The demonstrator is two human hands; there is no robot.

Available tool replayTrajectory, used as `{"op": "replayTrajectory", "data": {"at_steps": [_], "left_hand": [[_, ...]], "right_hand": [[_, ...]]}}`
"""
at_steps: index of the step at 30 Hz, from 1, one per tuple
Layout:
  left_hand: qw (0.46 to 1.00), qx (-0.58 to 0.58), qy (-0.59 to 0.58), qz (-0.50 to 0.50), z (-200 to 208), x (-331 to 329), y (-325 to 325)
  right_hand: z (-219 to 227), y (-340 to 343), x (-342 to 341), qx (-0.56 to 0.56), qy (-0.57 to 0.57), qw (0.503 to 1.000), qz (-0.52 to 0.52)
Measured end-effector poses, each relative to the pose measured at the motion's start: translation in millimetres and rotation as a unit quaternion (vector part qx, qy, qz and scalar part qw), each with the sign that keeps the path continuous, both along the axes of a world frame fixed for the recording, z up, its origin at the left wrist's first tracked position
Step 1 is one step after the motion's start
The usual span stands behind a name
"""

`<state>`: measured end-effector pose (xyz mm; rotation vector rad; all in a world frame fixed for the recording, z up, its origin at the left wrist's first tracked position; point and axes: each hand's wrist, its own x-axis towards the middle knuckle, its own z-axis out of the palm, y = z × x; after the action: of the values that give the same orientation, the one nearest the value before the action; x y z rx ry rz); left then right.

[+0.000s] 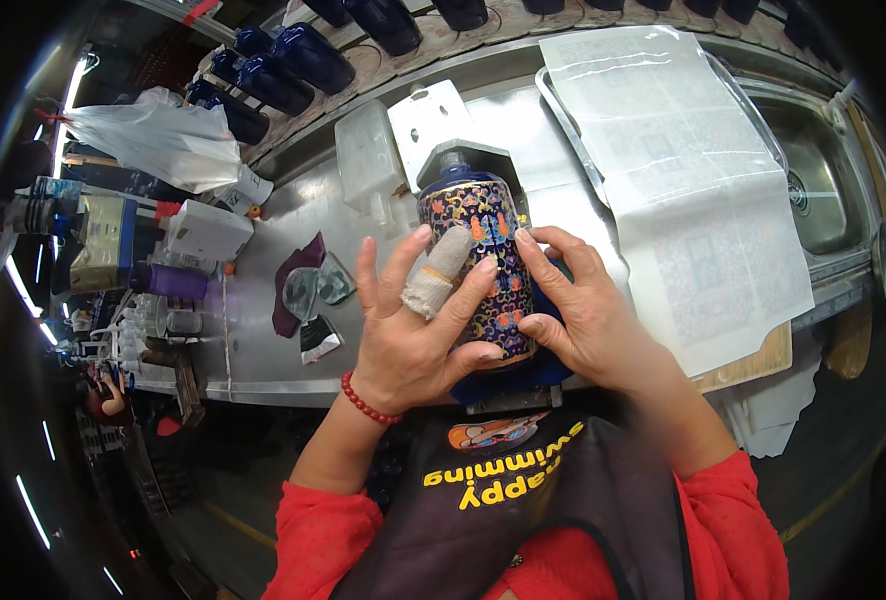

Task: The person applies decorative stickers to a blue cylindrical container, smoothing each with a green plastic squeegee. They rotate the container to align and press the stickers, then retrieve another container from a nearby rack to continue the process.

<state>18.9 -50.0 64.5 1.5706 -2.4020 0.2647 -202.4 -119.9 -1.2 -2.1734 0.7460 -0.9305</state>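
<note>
A dark blue bottle [506, 290] wrapped in a colourful floral pattern lies in front of me, its neck pointing away, in a grey angular holder [503, 165]. My left hand [408, 345] is open, its spread fingers resting on the bottle's left side and top. One of its fingers wears a greyish cloth finger cover [437, 275] with a yellow band. My right hand [598, 325] lies against the bottle's right side, open, thumb and forefinger apart on the pattern. Its other fingers are partly hidden behind the forefinger.
Printed pattern sheets [683, 200] cover a tray at right, beside a metal sink [808, 180]. Dark cloth pieces [298, 280] lie on the metal table [263, 350] at left. A clear plastic box [363, 145] stands behind. Several blue bottles [308, 60] line the far shelf.
</note>
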Motion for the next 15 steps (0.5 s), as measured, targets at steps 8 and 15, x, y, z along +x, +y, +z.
{"op": "replayTrajectory", "data": {"at_steps": [8,15], "left_hand": [[1.0,-0.007,-0.007,-0.006,2.6,-6.9,-2.5],[1.0,-0.018,-0.003,0.0,2.4,-3.5,-0.2]], "right_hand": [[-0.6,0.6,-2.0,0.001,0.001,1.0,0.005],[1.2,0.8,-3.7,-0.005,0.009,1.0,0.01]]}}
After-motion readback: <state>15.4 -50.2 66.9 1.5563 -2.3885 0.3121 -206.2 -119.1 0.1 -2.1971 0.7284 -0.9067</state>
